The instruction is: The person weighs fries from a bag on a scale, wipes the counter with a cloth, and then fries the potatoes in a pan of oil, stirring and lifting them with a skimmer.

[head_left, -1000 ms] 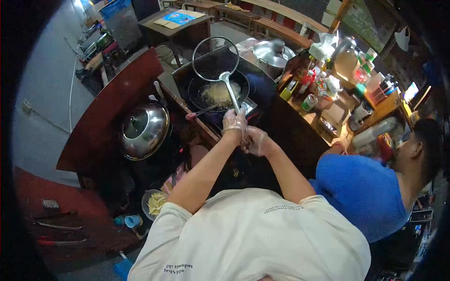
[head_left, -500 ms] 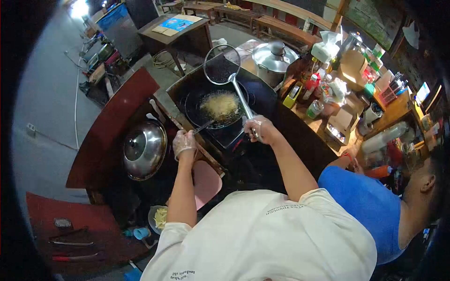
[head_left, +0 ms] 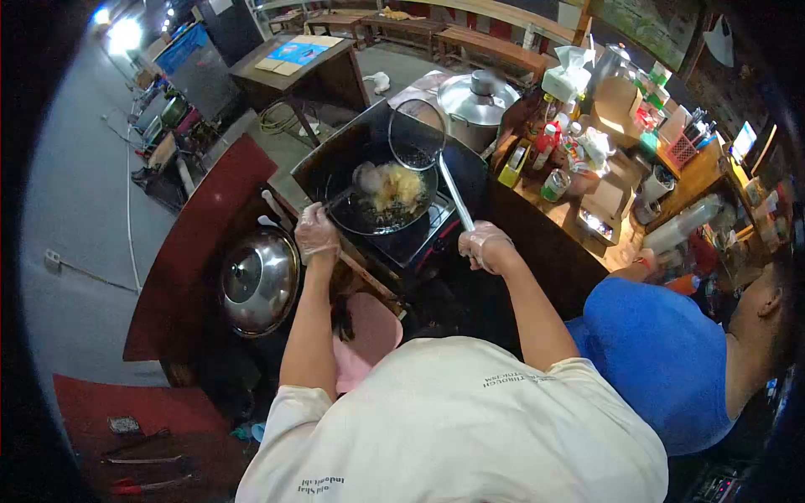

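My right hand [head_left: 488,246], in a clear plastic glove, is closed around the long metal handle of a wire strainer [head_left: 417,157]. The strainer's round mesh is raised over the far right side of a dark wok [head_left: 344,220]. Golden food [head_left: 399,186] is frying in bubbling oil in the wok. Also gloved, my left hand [head_left: 318,235] grips the dark handle of a ladle [head_left: 366,177]. The round head of the ladle touches the left side of the food. Beneath the wok is a stove [head_left: 440,214].
A domed wok lid [head_left: 262,281] lies left of the stove, near a pink board or tray [head_left: 373,331]. A large lidded pot [head_left: 476,105] stands behind right. Bottles and boxes crowd the wooden counter [head_left: 537,201]. A person in a blue shirt [head_left: 654,360] is close on my right.
The ladle has moved from the near edge of the wok to the food's left side. My left hand rose and shifted left; the strainer swung right and lower. The view shifted slightly.
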Available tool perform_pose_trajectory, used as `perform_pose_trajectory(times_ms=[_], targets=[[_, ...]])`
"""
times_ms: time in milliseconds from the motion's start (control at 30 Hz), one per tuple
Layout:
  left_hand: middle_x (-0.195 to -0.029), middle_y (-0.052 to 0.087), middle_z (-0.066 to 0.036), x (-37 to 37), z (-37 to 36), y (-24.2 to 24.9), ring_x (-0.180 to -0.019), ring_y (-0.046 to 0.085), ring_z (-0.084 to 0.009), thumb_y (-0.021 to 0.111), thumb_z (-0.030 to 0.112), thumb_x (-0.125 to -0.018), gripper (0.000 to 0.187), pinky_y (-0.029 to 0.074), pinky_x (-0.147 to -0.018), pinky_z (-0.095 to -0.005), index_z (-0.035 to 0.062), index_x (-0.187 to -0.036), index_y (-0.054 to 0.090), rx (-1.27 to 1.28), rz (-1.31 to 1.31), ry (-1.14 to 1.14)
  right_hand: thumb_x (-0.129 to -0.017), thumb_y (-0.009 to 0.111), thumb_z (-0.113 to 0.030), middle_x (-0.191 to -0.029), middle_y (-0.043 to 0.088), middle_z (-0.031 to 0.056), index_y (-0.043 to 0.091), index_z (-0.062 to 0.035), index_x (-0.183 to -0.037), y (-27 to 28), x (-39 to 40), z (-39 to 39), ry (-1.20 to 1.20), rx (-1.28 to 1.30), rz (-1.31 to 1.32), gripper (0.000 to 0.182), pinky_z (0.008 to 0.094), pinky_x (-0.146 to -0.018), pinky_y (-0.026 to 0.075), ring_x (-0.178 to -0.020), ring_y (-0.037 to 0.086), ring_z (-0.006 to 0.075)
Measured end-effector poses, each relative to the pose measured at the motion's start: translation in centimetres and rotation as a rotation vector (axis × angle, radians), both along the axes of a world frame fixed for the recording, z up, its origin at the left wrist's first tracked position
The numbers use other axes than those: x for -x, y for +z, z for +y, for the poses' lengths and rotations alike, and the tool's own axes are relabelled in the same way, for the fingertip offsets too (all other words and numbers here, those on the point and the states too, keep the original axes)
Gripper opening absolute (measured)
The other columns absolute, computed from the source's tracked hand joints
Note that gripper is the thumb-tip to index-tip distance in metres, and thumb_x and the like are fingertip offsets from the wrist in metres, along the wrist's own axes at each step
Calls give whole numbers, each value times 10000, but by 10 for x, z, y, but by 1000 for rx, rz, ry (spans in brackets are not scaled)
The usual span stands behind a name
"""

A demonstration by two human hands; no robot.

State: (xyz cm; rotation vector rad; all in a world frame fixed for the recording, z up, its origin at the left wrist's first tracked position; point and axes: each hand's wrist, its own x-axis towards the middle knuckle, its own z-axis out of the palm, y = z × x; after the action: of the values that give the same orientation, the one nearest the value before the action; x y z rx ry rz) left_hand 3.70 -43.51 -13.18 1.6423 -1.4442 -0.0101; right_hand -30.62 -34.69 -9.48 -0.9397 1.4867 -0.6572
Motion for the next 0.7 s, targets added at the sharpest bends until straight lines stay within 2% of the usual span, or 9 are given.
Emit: perform_pose_trajectory(times_ms=[167,300,367,400,433,467,567,600,700], targets=[[-930,697,-188,-26,5,9,-841,677,-361,555,109,-923,171,546,-741,-436,53,-1040,666,14,-374,13,-723,666,-118,-572,567,93,582,-18,-732,15,2,21,-30,-14,44,131,346,-455,490,-450,574,200],[-900,699,-187,-17,22,12,-825,682,-352,542,139,-929,185,552,-723,-420,29,-1020,659,-137,-331,58,-728,658,-117,-556,548,87,591,-12,-746,30,-7,15,60,-45,210,126,350,-465,496,-439,558,202],[-849,700,-179,-27,14,-22,-774,689,-339,554,165,-912,208,549,-697,-416,19,-987,682,-61,-425,64,-739,660,-120,-540,525,75,595,-8,-733,34,-9,15,29,-85,187,130,346,-463,492,-420,532,198],[-835,702,-172,-39,0,-51,-761,688,-327,558,161,-897,210,546,-697,-408,12,-956,694,-39,-324,38,-758,687,-107,-597,571,75,644,-22,-807,5,-2,11,-80,-61,-83,107,351,-437,461,-454,534,201],[-820,703,-166,-44,-9,-69,-748,688,-314,562,158,-882,213,543,-697,-401,6,-925,705,-18,-224,12,-758,687,-107,-597,571,75,644,-22,-807,-2,-1,9,-89,-62,-83,107,351,-437,461,-454,534,201],[-833,706,-179,-37,-10,-69,-739,686,-281,571,154,-869,220,538,-722,-391,-17,-872,708,-156,218,-6,-769,680,-123,-603,575,71,643,-25,-805,-4,-2,7,-30,-26,-18,110,352,-443,466,-461,538,201],[-797,694,-162,0,-14,-60,-711,674,-256,563,171,-898,233,558,-666,-415,-16,-876,701,-342,569,142,-790,663,-156,-603,586,78,636,-23,-784,-7,-3,8,-23,38,-54,135,353,-456,483,-478,558,199],[-683,615,-107,30,0,-6,-639,630,-235,560,175,-916,229,579,-573,-425,-2,-845,688,-511,818,156,-788,660,-155,-600,592,87,630,-16,-777,-3,-3,9,-21,33,-38,143,354,-460,487,-483,572,199],[-743,545,-64,43,-10,-28,-569,551,-182,583,173,-956,126,568,-513,-385,50,-934,596,-501,1189,45,-777,663,-155,-612,614,117,615,1,-762,-13,-3,2,78,12,152,164,361,-480,503,-508,610,193]])
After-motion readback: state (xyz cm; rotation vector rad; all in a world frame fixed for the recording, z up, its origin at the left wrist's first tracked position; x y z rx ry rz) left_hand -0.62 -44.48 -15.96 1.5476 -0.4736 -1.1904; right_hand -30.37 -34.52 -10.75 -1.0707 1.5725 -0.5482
